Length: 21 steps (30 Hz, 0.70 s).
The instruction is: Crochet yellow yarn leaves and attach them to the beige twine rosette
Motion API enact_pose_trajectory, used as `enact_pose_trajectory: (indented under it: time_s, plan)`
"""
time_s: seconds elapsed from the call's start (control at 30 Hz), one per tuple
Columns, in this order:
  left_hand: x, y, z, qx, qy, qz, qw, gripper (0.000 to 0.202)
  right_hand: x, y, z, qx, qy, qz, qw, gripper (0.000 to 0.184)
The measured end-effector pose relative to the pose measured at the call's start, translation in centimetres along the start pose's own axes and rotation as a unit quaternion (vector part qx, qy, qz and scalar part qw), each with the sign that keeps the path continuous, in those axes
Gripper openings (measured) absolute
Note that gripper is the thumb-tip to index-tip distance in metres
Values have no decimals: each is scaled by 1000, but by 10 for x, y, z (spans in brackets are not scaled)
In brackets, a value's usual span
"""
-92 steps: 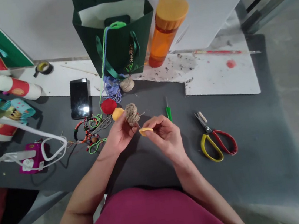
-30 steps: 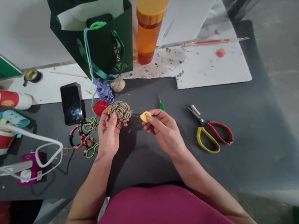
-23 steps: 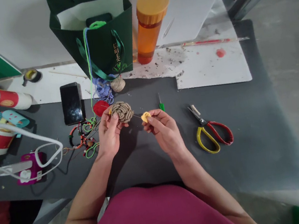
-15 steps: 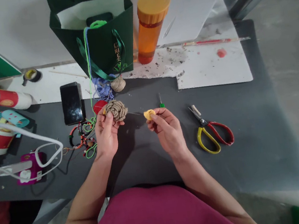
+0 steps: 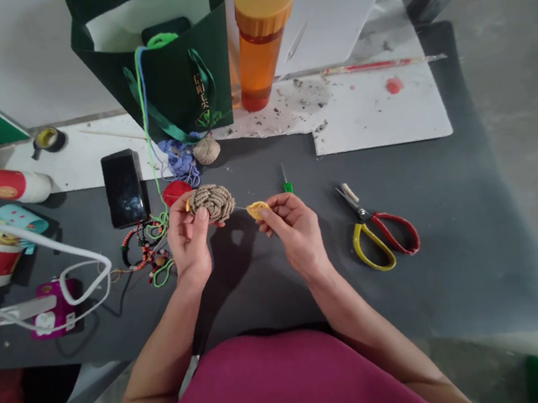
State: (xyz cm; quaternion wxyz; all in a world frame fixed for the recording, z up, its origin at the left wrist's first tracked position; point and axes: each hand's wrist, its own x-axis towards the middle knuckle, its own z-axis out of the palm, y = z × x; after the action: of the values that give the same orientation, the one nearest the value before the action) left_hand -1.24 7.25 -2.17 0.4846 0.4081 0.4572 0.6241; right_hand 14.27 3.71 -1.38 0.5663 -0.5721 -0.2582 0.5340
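My left hand (image 5: 190, 240) is closed on a brown crocheted flower (image 5: 213, 203), its thumb pressed on the front. A bit of yellow shows at the flower's left edge. Between thumb and fingers, my right hand (image 5: 294, 228) pinches a small yellow crocheted piece (image 5: 257, 210). A thin line, thread or needle, spans the short gap between the two pieces. Behind my left hand lies a red round piece (image 5: 177, 191). A green-handled crochet hook or similar tool (image 5: 288, 186) rests just beyond my right hand.
Scissors (image 5: 374, 226) with yellow and red handles lie to the right. A phone (image 5: 124, 188), beaded strings (image 5: 140, 246) and blue yarn (image 5: 180, 161) are on the left. At the back stand a green paper bag (image 5: 169, 75) and an orange bottle (image 5: 261, 48). White cables (image 5: 78, 247) cross the left side.
My right hand has moved slightly left with the yellow piece, narrowing the gap to the flower. The flower has shifted a little right. The whole view has also shifted slightly.
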Motion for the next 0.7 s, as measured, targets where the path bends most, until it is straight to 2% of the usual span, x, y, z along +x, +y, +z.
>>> enact_pose_trajectory:
  time_s: [0.3, 0.5, 0.7]
  plan:
    - [5, 0, -4, -3, 52, 23, 998, 34, 3, -1, -3, 55, -34, 34, 997, 31]
    - [2, 1, -1, 5, 18, -18, 1000, 34, 3, 0, -3, 52, -28, 26, 998, 31]
    - [1, 0, -1, 4, 9, -22, 1000, 32, 3, -1, -3, 60, -32, 30, 997, 33]
